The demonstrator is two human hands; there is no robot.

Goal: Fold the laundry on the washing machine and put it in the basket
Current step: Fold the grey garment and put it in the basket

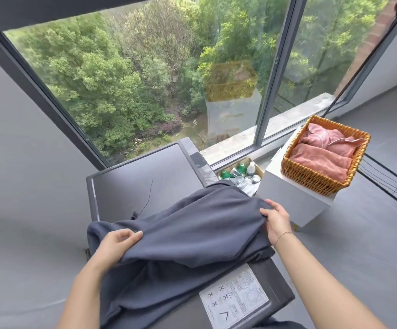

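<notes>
A dark grey garment lies spread across the front of the dark washing machine top. My left hand grips the garment's left edge, fingers curled into the cloth. At the garment's right edge my right hand pinches the fabric, a thin bracelet on its wrist. A thin dark drawstring trails from the garment onto the machine top. To the right, a woven wicker basket stands on a white box. Folded pink clothes lie inside the basket.
A cardboard box of green and clear bottles sits on the floor between the machine and the white box. A large window with a stone sill runs behind. A white label is stuck on the machine's front right corner. Grey floor extends right.
</notes>
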